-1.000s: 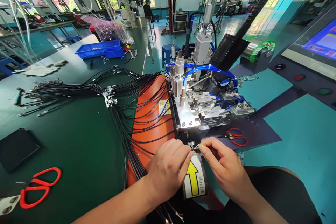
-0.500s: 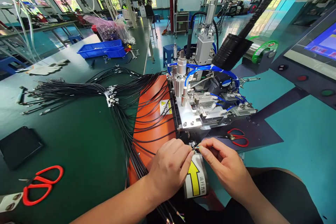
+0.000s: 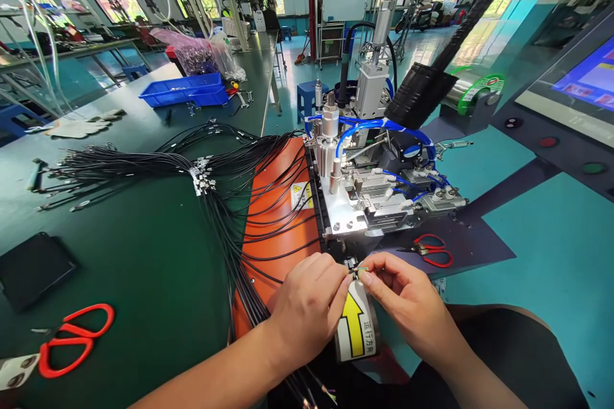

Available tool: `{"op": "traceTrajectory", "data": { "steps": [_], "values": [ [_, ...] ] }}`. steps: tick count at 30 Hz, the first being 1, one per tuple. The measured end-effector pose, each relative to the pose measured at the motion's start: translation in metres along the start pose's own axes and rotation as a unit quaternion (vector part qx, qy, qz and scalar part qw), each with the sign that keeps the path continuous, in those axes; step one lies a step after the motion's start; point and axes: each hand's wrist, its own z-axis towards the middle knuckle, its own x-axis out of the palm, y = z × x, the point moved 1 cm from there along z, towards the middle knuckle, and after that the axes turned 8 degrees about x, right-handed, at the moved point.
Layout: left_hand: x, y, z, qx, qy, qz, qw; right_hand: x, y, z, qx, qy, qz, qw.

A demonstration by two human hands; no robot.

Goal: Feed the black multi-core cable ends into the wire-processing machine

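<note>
My left hand (image 3: 314,297) is closed in a pinch at the front of the machine (image 3: 350,211), on the end of a black cable that it mostly hides. Thin coloured wires (image 3: 363,269), one greenish, come out between the two hands. My right hand (image 3: 403,291) pinches these wires between thumb and forefinger. Just below the fingertips is a round part with a white label and a yellow arrow (image 3: 354,329). A bundle of black cables (image 3: 230,249) runs beside my left hand, over an orange panel (image 3: 273,236). Stripped cable ends (image 3: 329,393) show below my left forearm.
Red-handled scissors (image 3: 77,339) and a black tray (image 3: 36,268) lie on the green table at left. Small red-handled snips (image 3: 429,250) rest right of the machine. A blue bin (image 3: 185,91) stands farther back. A lamp (image 3: 422,94) and a control panel (image 3: 566,121) overhang the right side.
The coloured wires between the fingertips now point more to the right, and my right fingers have shifted slightly. My left hand stays nearly in place. The whole view has moved a little.
</note>
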Motion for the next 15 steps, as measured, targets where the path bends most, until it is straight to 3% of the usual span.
{"op": "traceTrajectory", "data": {
  "steps": [15],
  "values": [
    [0.0004, 0.0005, -0.0005, -0.005, 0.001, 0.009, 1.0, 0.0043, 0.0032, -0.0014, 0.036, 0.02, 0.115, 0.992]
  ]
}}
